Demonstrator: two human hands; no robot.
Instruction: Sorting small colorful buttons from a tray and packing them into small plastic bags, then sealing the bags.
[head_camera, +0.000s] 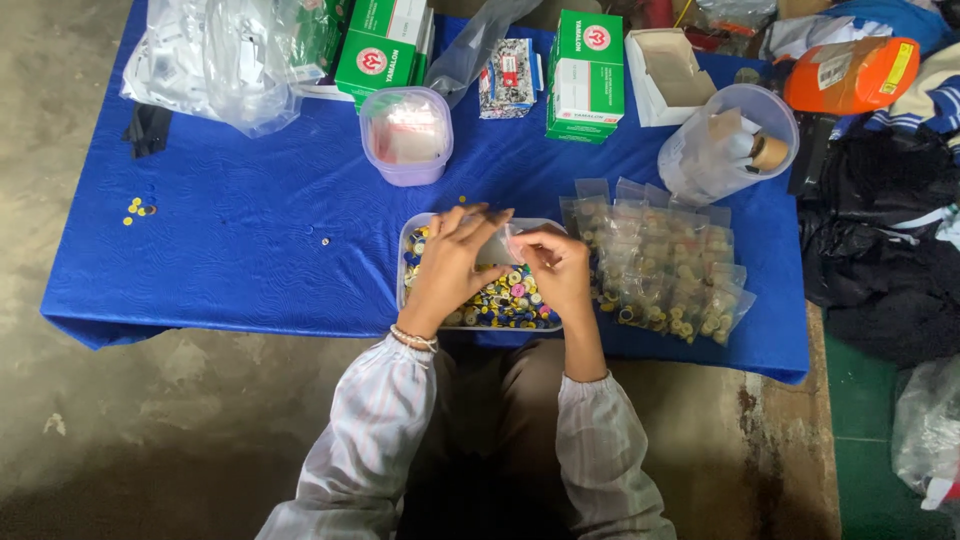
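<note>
Two hands, left hand (452, 262) and right hand (556, 268), pinch a small clear zip bag (498, 246) over the tray of coloured buttons (510, 300), mid-fill I'd guess, so sealing it and adding it to the filled bags (665, 270) at 3 o'clock looks next.

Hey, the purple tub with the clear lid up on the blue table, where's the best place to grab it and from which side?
Probably grip the purple tub across its two side walls, coming straight down from above. It stands upright with its lid on, and bare blue cloth lies to its left and in front; green boxes crowd it behind.
</note>
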